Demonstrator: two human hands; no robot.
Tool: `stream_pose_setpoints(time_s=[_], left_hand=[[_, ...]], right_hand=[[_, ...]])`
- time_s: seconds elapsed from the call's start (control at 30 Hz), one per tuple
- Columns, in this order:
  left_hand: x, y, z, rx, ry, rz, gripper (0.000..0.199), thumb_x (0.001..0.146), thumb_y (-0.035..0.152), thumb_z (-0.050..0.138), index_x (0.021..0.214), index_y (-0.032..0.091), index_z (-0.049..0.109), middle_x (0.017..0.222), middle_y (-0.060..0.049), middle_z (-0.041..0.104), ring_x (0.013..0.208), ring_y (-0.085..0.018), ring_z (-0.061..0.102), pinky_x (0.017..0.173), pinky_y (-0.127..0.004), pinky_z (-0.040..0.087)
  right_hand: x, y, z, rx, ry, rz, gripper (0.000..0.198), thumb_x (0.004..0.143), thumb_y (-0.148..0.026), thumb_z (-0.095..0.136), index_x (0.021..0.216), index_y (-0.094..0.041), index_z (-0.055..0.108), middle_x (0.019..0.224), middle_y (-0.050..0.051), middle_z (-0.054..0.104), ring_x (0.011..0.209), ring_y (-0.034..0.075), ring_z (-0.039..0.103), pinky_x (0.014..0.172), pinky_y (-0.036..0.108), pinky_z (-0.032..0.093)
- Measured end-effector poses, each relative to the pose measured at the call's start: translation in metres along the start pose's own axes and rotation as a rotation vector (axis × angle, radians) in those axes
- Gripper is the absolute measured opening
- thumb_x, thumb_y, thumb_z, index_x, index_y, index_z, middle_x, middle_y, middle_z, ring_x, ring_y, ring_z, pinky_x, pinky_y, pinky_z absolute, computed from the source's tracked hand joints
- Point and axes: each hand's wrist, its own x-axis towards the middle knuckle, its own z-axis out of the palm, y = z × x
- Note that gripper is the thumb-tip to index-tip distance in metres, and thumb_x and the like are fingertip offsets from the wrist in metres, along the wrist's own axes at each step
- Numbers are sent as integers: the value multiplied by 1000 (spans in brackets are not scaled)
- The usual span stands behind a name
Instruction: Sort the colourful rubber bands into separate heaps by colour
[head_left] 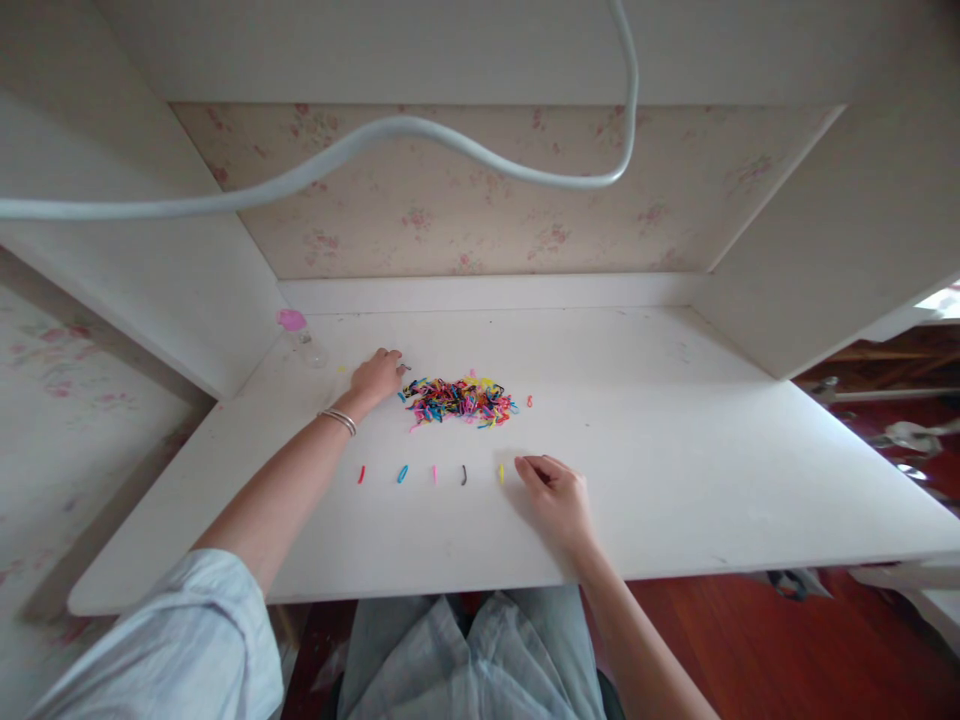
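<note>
A heap of small colourful rubber bands (461, 400) lies on the white table. My left hand (379, 375) is at the heap's left end, its fingers closed at the tips on a dark rubber band (406, 367). Nearer to me is a spaced row of single bands: a red band (361, 474), a blue band (403, 474), a pink band (434, 474), a black band (464, 475) and a yellow band (502, 473). Just right of the yellow one rests my right hand (556, 494), fingers curled; whatever they hold, if anything, is hidden.
A clear bottle with a pink top (292, 320) stands at the table's back left corner. One orange-red band (529, 401) lies right of the heap. A white cable (405, 127) hangs across the upper view. White panels enclose the table's back and sides.
</note>
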Motion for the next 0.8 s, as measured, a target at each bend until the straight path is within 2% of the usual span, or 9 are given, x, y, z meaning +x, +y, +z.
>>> stream_pose_setpoints(time_s=[0.1,0.27,0.43,0.53,0.7,0.8], left_hand=[[2,4,-2,-5,-23,39,35,90,38,37,114,25,60,120,-9,55,103,-22,59,88,-33,45],[-6,7,-6,-15,-20,55,31,90,29,38,103,17,63,114,-12,58,100,-22,60,87,-33,45],[-27,15,-23,-71,27,84,29,91,27,36,104,18,60,111,-10,61,99,-19,59,87,-30,44],[-56,30,-35,-127,42,175,29,92,30,34,102,20,60,111,-7,62,99,-17,59,87,-27,44],[-126,61,-43,-214,-8,341,26,92,34,37,98,24,61,102,-2,67,90,-13,61,79,-24,44],[-162,76,-36,-246,-29,319,24,92,33,39,95,26,62,97,0,69,88,-14,63,76,-24,44]], right_hand=[[0,0,-1,4,1,2,39,88,-44,46,74,-18,73,65,3,64,60,14,55,57,24,37],[-1,0,-2,31,3,15,38,88,-44,47,72,-18,71,66,3,64,62,14,56,59,24,38],[-1,1,-3,40,1,20,37,88,-43,49,73,-18,72,66,2,64,63,14,56,59,23,38],[-2,1,-2,31,-11,8,37,88,-44,49,74,-18,71,64,2,62,61,14,54,57,23,37],[-3,1,-1,4,-41,-3,38,89,-45,48,74,-19,71,65,2,62,59,13,53,56,24,37],[-5,-1,-1,-14,-55,-11,38,90,-45,47,75,-19,71,65,2,62,59,13,54,56,23,37]])
